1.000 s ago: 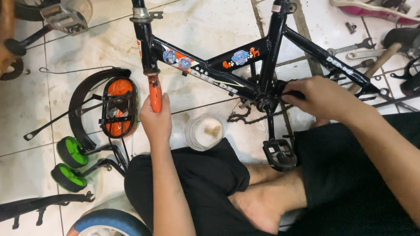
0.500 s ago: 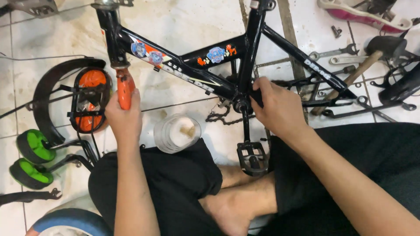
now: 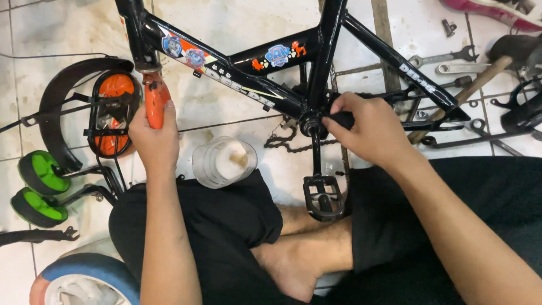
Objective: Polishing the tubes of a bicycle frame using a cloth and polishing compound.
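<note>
On the tiled floor, we brace the child's bike frame: left hand clamped on the orange fork leg, right hand closed around the black tool at the crank hub; keep it square.

bike frame: top cut off | right hand: hides black tool's end | wheel: cropped below

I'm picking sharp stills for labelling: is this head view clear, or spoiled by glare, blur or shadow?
Head view: evenly lit and sharp; left hand on the orange fork and right hand at the black frame show crisp edges; soft sheen on the floor tiles, shadows faint.
</note>
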